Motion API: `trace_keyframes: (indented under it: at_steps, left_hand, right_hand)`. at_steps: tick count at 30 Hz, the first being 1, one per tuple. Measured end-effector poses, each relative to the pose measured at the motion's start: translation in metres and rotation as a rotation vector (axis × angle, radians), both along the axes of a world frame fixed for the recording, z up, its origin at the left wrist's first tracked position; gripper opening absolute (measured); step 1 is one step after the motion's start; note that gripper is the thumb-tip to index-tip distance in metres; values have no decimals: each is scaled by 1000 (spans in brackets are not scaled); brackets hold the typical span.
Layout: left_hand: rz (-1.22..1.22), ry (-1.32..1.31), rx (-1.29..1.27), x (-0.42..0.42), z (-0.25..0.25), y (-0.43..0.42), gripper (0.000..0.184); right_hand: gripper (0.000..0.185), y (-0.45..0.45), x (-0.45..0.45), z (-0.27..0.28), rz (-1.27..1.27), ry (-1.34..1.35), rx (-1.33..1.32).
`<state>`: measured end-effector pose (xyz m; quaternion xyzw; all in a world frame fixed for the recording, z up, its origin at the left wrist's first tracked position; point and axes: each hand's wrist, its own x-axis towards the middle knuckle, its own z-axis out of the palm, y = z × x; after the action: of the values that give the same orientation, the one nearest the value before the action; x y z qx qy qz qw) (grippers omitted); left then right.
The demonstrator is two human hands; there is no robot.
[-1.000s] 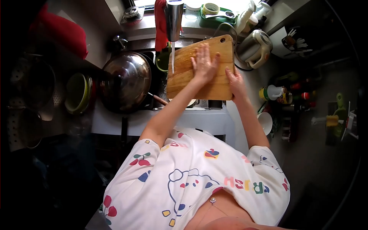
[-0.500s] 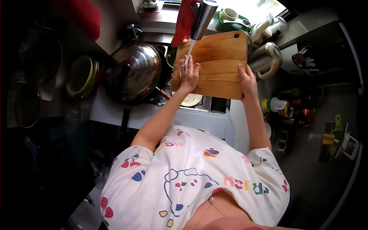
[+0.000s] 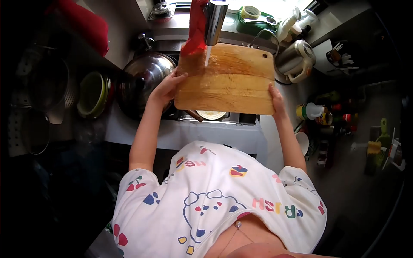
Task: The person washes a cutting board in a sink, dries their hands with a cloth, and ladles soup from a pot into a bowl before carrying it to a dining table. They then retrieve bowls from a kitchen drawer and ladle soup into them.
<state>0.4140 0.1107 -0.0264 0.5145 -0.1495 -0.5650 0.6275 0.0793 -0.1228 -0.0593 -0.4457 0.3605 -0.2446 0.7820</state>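
Note:
A wooden cutting board (image 3: 228, 81) is held over the sink, its upper left part wet and darker. My left hand (image 3: 167, 88) grips its left edge, thumb on the top face and the other fingers largely hidden. At the opposite edge, my right hand (image 3: 276, 99) is closed on the board with its fingers partly behind it. Water runs from the chrome faucet (image 3: 215, 26) onto the board's upper left area. Beside the faucet hang red rubber gloves (image 3: 198, 28), touching or overlapping the board's top left corner.
A large domed lid (image 3: 144, 73) covers a pan at the left, near stacked bowls (image 3: 91, 94). A patterned plate (image 3: 211, 115) shows below the board in the sink. An electric kettle (image 3: 297, 60) stands right, with bottles (image 3: 307, 111) nearer me. A green basket (image 3: 256, 23) sits on the sill.
My left hand has moved from the board's wet face to its left edge and now grips it. The board has shifted slightly left, and its face is wetter.

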Motion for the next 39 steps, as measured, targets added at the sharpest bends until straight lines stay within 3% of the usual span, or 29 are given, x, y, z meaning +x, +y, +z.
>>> trace_keyframes:
  at_steps: [4,6,9,12,15,20,21,23,27,30,31,34,35,36,38,39]
  left_hand:
    - [-151,136,98,4,30,32,54]
    - [-85,133,108,1,39,38,52]
    - [17,115,67,-16,60,35,46]
    - [134,46,163,-39,56,26,36]
    - [158,63,270,-52,52,13,37]
    - [56,22,289,-82,66,-17,43]
    - [34,-25,288,-88,65,-23,45]
    - [-5,-95,279,-99,69,-33,50]
    - [-63,-140,294,-101,60,-47,50]
    - [-79,-160,310,-99,64,-53,49]
    - [-61,-155,299,-97,63,-55,46]
    - [-169,-166,336,-80,64,-56,51]
    - [-122,-171,326,-80,67,-56,48]
    - [-106,-157,319,-79,67,-55,49]
    - [-78,-128,302,-75,68,-53,50]
    - [-60,-102,330,-76,72,-51,49]
  right_hand:
    - [42,14,23,-54,164,111,43]
    - [40,19,40,-78,201,162,-24]
    - [37,13,69,-85,336,316,-263]
    - [49,1,109,-88,514,480,-597]
    - [56,8,147,-97,376,413,-863]
    - [52,38,192,-65,546,19,-474]
    - [49,46,191,-33,598,6,-662]
    - [44,60,184,11,485,35,-570]
    - [44,62,191,33,462,-13,-549]
    - [48,53,194,57,614,-52,-739]
    - [50,49,200,42,601,-132,-970]
    - [48,45,204,24,427,-128,-746]
    - [48,37,208,11,454,-42,-812]
    - [50,29,215,-12,448,-79,-672]
    - [50,18,215,-43,416,163,-878]
    - [50,14,217,-44,376,229,-854]
